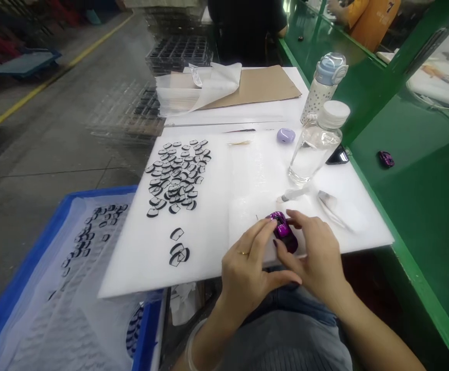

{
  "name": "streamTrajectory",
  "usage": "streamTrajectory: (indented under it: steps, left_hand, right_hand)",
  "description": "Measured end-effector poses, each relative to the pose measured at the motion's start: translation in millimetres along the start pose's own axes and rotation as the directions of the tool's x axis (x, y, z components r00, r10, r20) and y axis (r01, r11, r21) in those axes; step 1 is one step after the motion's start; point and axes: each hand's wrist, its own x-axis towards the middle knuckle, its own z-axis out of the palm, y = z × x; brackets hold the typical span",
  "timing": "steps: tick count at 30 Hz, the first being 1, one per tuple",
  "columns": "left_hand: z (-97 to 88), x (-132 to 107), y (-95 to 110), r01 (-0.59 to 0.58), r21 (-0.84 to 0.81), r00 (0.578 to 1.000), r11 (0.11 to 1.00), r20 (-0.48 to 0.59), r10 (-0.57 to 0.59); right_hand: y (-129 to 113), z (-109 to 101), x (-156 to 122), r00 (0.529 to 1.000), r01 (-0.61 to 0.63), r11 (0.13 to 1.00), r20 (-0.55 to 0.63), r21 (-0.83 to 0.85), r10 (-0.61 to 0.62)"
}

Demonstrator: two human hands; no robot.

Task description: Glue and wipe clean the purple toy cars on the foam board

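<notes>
A shiny purple toy car (283, 231) with a dark lower end is between my two hands near the front edge of the white foam-topped table. My left hand (247, 260), wearing a ring, has its fingertips on the car's left side, the thumb stretched below it. From the right, my right hand (317, 252) grips the car between the thumb and fingers. To the left lie many small black-edged curved pieces (180, 178) in a loose heap, with a smaller group (178, 254) nearer to me. Just beyond the car is a small dark-tipped tool (292, 195).
A clear water bottle (313, 144), a dotted bottle (323, 85), a lilac case (286, 135) and a phone (338, 155) stand or lie at the right. Cardboard (266, 87) is at the back. A blue crate (66, 206) sits lower left. Another purple car (385, 158) rests on the green surface.
</notes>
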Motion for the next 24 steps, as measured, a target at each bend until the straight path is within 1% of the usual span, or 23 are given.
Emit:
streamTrajectory:
  steps: [1, 2, 3, 5, 6, 9, 10, 12, 13, 14, 15, 16, 17, 19, 22, 24]
  left_hand:
    - [0.0, 0, 0, 0.007, 0.013, 1.0, 1.0, 0.005, -0.007]
    - [0.4, -1, 0, 0.007, 0.032, 1.0, 0.999, 0.013, -0.008]
    - [1.1, -1, 0, 0.003, 0.051, 1.0, 0.999, 0.02, -0.005]
    - [3.4, -1, 1, -0.014, 0.086, 1.0, 0.996, 0.022, 0.012]
    - [4.8, -1, 1, -0.023, 0.103, 1.0, 0.994, 0.016, 0.022]
    - [8.2, 0, 4, -0.041, 0.15, 0.999, 0.988, 0.003, 0.041]
    - [8.7, 1, 4, -0.042, 0.154, 0.999, 0.987, 0.001, 0.042]
    - [8.6, 0, 4, -0.04, 0.136, 0.999, 0.99, -0.001, 0.04]
    - [8.2, 0, 3, -0.04, 0.122, 0.999, 0.992, -0.006, 0.041]
    - [7.8, -1, 3, -0.041, 0.112, 0.999, 0.993, -0.008, 0.042]
    - [7.5, -1, 2, -0.044, 0.107, 0.999, 0.993, -0.006, 0.045]
    - [7.3, -2, 2, -0.05, 0.11, 0.999, 0.993, -0.002, 0.05]
    - [7.4, -2, 2, -0.058, 0.118, 0.998, 0.991, 0.001, 0.059]
    - [7.8, -3, 1, -0.076, 0.137, 0.997, 0.988, 0.002, 0.076]
    - [8.6, -3, 1, -0.097, 0.147, 0.995, 0.984, -0.005, 0.098]
    - [8.7, -4, 1, -0.106, 0.15, 0.994, 0.983, -0.009, 0.108]
  right_hand:
    - [-2, 1, -2, 1.0, -0.001, 1.0, -0.009, 0.001, 0.001]
    - [1, 0, -3, 0.999, -0.026, 1.0, -0.034, -0.004, 0.026]
    - [8, -3, -4, 0.994, -0.076, 0.997, -0.076, -0.018, 0.075]
    - [35, -14, -6, 0.964, -0.209, 0.977, -0.176, -0.05, 0.198]
    - [51, -20, -7, 0.94, -0.281, 0.958, -0.219, -0.06, 0.262]
    - [104, -39, -12, 0.866, -0.444, 0.895, -0.271, -0.036, 0.419]
    - [122, -46, -14, 0.836, -0.491, 0.87, -0.3, -0.038, 0.458]
    - [157, -58, -18, 0.76, -0.609, 0.786, -0.362, -0.103, 0.541]
    - [173, -64, -20, 0.718, -0.672, 0.725, -0.37, -0.152, 0.589]
    - [187, -70, -21, 0.681, -0.725, 0.657, -0.352, -0.205, 0.642]
    - [199, -75, -21, 0.657, -0.753, 0.612, -0.329, -0.242, 0.678]
    - [207, -78, -19, 0.648, -0.762, 0.588, -0.298, -0.273, 0.701]
    - [213, -80, -15, 0.657, -0.752, 0.592, -0.268, -0.289, 0.704]
    - [215, -76, 2, 0.716, -0.696, 0.656, -0.203, -0.292, 0.668]
    - [205, -56, 44, 0.818, -0.566, 0.787, -0.048, -0.245, 0.573]
    - [200, -39, 74, 0.863, -0.483, 0.852, 0.059, -0.2, 0.503]
